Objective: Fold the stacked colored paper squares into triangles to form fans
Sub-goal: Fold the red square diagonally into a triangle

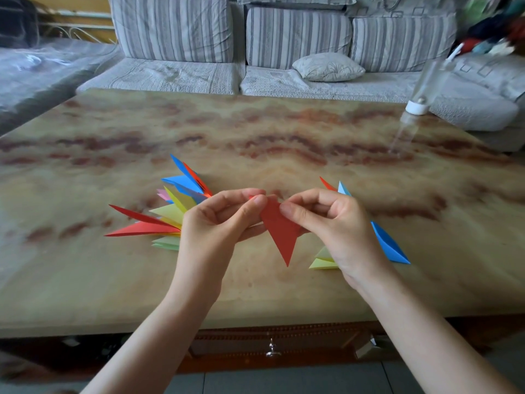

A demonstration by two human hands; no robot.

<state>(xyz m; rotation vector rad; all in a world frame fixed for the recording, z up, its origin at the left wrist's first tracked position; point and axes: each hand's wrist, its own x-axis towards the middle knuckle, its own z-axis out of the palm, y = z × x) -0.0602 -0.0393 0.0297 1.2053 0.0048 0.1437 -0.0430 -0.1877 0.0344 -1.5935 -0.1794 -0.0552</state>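
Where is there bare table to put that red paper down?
Free: the far table, up to the sofa, left of the bottle; also the near strip by the front edge. Crowded: the paper pile beside the left hand, and the pieces around the right hand.

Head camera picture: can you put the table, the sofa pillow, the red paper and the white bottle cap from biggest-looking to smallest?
1. the table, by far
2. the pillow and the red paper look about alike; the pillow sits farther off, so no ranking
3. the white bottle cap
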